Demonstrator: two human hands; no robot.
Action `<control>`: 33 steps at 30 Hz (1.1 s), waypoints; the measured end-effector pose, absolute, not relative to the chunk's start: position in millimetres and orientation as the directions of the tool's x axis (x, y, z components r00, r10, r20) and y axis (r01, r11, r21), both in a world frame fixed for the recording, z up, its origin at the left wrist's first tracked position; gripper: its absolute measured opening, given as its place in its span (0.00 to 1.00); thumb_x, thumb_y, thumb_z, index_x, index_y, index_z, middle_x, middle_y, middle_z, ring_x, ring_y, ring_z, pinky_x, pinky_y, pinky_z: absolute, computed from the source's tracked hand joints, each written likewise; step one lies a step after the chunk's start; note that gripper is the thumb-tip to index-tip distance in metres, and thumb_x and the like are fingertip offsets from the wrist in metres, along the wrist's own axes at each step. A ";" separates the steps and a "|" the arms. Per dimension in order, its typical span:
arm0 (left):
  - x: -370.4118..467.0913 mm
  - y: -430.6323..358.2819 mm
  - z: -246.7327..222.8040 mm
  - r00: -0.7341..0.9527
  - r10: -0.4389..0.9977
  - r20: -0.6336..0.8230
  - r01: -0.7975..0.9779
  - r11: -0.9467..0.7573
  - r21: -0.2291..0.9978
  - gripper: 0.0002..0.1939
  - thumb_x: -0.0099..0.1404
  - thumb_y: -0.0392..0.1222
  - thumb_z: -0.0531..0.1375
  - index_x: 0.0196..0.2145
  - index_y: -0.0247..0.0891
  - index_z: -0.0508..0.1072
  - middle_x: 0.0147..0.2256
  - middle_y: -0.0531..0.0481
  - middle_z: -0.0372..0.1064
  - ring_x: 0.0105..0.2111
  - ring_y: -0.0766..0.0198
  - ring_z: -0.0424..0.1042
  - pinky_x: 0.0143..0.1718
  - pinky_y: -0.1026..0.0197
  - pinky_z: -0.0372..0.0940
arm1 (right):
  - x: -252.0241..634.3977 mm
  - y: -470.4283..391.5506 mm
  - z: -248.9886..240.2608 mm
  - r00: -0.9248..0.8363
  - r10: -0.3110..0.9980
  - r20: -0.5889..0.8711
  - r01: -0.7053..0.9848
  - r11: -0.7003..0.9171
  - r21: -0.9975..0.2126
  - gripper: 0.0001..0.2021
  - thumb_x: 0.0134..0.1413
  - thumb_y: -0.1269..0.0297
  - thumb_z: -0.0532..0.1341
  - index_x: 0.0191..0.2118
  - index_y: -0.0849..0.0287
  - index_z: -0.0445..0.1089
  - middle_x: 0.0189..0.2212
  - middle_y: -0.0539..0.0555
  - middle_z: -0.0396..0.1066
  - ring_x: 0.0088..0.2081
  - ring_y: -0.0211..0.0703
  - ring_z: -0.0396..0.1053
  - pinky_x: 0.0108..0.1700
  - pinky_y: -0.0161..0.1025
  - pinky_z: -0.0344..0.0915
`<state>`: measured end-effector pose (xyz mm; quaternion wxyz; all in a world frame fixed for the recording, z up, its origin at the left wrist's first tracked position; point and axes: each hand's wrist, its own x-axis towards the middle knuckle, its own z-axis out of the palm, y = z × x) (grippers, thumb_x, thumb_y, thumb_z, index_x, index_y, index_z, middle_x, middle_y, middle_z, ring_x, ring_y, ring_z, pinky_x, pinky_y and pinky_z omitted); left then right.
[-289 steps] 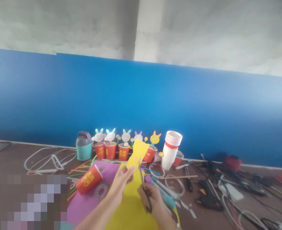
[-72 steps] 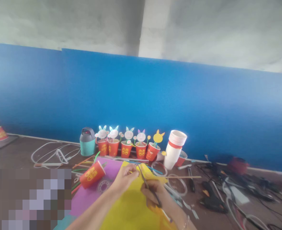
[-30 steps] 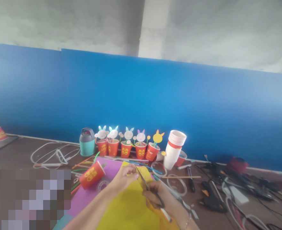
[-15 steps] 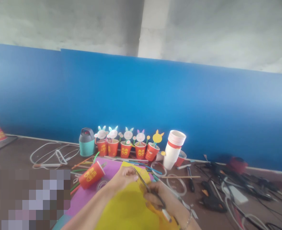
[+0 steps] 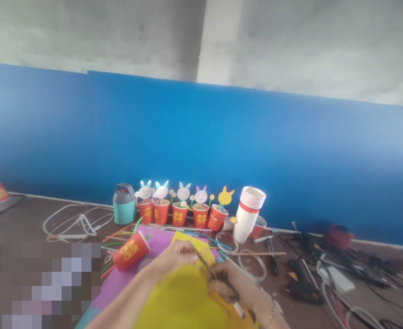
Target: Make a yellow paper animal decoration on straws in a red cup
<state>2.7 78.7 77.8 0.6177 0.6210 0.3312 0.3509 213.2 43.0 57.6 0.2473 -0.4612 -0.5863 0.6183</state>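
Over the yellow sheet (image 5: 184, 297), in the head view, the right hand (image 5: 237, 278) grips scissors (image 5: 205, 264), angled so the blades meet the left hand's fingertips. The left hand (image 5: 175, 257) is closed in a pinch, perhaps steadying paper; what it pinches I cannot tell. Left of the sheet, a red cup (image 5: 131, 251) lies tipped. Beyond it, rabbit-faced cups (image 5: 180, 215) line the blue wall (image 5: 187, 128), probably kept out of the scissors' way.

Brown table (image 5: 95, 199): tipped red cup (image 5: 132, 251) on purple paper (image 5: 109, 286); teal container (image 5: 124, 204), white cup stack (image 5: 248, 214) and glue gun (image 5: 304, 283) rest on it, the stack upright.
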 end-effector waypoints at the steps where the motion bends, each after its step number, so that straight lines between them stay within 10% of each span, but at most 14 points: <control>1: 2.7 78.4 77.8 0.537 0.843 0.027 -0.029 -0.014 0.999 0.18 0.47 0.55 0.68 0.23 0.36 0.75 0.27 0.51 0.70 0.30 0.62 0.64 0.37 0.59 0.59 | 213.1 42.8 58.4 -0.443 0.851 -0.283 0.237 -0.193 -0.952 0.03 0.42 0.67 0.60 0.23 0.59 0.66 0.09 0.37 0.49 0.11 0.25 0.42 0.13 0.27 0.39; 33: 0.7 82.1 70.0 0.510 0.860 0.029 -0.016 -0.024 1.000 0.17 0.48 0.53 0.68 0.20 0.36 0.72 0.22 0.54 0.63 0.25 0.66 0.59 0.32 0.60 0.55 | 215.2 44.1 57.5 -0.392 0.887 -0.242 0.234 -0.158 -0.959 0.08 0.42 0.61 0.64 0.26 0.59 0.67 0.09 0.38 0.53 0.10 0.27 0.45 0.13 0.28 0.43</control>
